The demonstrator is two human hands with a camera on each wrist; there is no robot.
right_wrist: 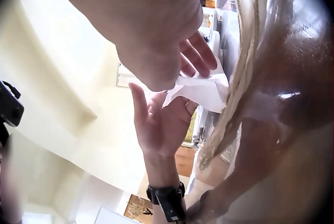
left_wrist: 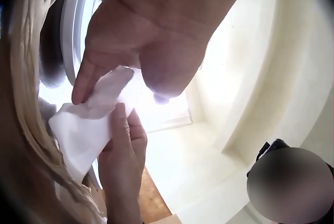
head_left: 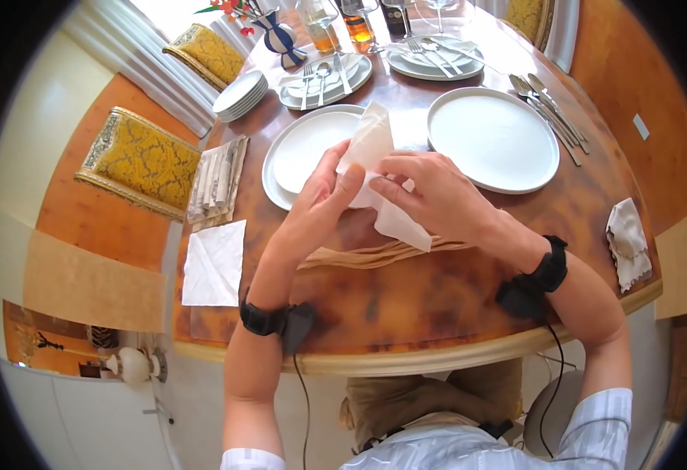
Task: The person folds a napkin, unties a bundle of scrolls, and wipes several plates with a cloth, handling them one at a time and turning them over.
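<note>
A thin white napkin, gathered and creased, hangs between my hands above the table. My left hand holds it from the left, with the thumb toward me and the fingers partly hidden behind the cloth. From the other side my right hand pinches the middle of the napkin between thumb and curled fingers. In the left wrist view one end of the napkin spreads downward below the fingers. Beneath the hands, a bundle of tan twisted strands lies across the table.
Two large plates lie beyond the hands. A flat white napkin and folded beige cloths are left; a crumpled cloth and cutlery are right. Stemmed glasses and a striped vase stand behind.
</note>
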